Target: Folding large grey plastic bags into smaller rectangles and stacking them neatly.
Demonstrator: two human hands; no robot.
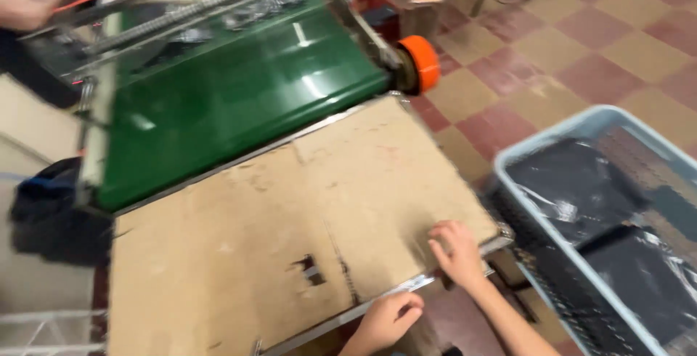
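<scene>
- Head view: both of the person's hands are at the near right corner of a worktable topped with a worn cardboard sheet (290, 240).
- Right hand (456, 254): open, palm down, fingers spread flat on the cardboard sheet just inside the corner. It holds nothing.
- Left hand (385, 320): fingers curled at the table's metal front edge (377, 299). Whether they clamp the edge or only rest against it cannot be told.
- Step in hand, as judged: a rest or bracing position. No item is carried, and no product lies on the cardboard sheet near either hand.
- Reach note: the nearest goods lie to the right. Picking one up would call for the right hand to lift off the sheet and cross the gap to the crate.
- Container: a light blue plastic crate (534, 145) stands on the floor just beside the table's right side. It holds flat dark items in clear plastic bags (573, 189), several of them overlapping; the count is unclear.
- Behind the table: a green conveyor belt (232, 102) slopes down to the sheet, with an orange roller cap (421, 62) at its right end. No product is visible on the bare green part.
- Another person's hand (33, 3) rests on the machine frame at far left.
- A dark bag (43, 203) sits to the left of the table.
</scene>
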